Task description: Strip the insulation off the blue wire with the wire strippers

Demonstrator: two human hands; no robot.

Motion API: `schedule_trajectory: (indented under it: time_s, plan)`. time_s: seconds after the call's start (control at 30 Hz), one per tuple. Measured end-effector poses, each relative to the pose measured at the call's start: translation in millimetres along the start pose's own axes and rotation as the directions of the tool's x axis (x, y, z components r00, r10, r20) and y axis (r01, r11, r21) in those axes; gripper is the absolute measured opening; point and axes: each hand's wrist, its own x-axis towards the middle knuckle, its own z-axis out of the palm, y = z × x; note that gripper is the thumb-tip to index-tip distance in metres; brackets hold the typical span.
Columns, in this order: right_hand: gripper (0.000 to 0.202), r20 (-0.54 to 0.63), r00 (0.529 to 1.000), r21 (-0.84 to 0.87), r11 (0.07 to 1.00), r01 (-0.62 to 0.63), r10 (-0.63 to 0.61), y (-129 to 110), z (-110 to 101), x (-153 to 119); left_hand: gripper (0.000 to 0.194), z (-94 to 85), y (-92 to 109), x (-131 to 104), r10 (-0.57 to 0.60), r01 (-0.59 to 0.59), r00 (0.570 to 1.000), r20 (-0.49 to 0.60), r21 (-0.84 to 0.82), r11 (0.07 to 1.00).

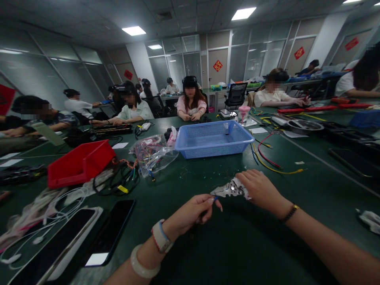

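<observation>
My right hand (257, 188) is closed round the wrapped handles of a silver wire-stripping tool (230, 190), whose jaws point left. Close to the tip of the jaws, my left hand (197, 213) pinches a small blue wire (216, 198). The wire's end is at the jaws; whether they bite on it is too small to tell. Beyond both hands stands a blue mesh basket (213, 151), with tiny scraps on the green table (190, 186) in front of it.
Left are a red bin (80, 164), a clear bag of wires (154, 154), black cables, a phone (114, 229), a tablet (59, 249) and white earphones. To the right lie yellow and red wires (267, 158) and a metal dish (305, 126). Several people sit round the tables.
</observation>
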Motion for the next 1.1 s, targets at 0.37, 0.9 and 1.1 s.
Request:
schedule_trajectory:
  time_s: [0.37,0.9,1.1]
  plan:
    - [0.039,-0.147,0.988,-0.196,0.977,-0.084,0.055,-1,-2,-5,0.036,4.2,3,-2,-0.003,0.005,0.999,0.05,-0.04,0.999]
    - [0.065,-0.053,0.996,-0.088,0.993,-0.075,0.07,-8,11,-4,0.024,5.5,-3,0,-0.014,0.035,0.99,0.139,-0.148,0.988]
    - [0.078,-0.026,0.991,0.029,0.991,-0.129,0.129,-16,15,-5,0.023,8.1,-9,1,-0.006,0.025,0.991,0.134,-0.144,0.989]
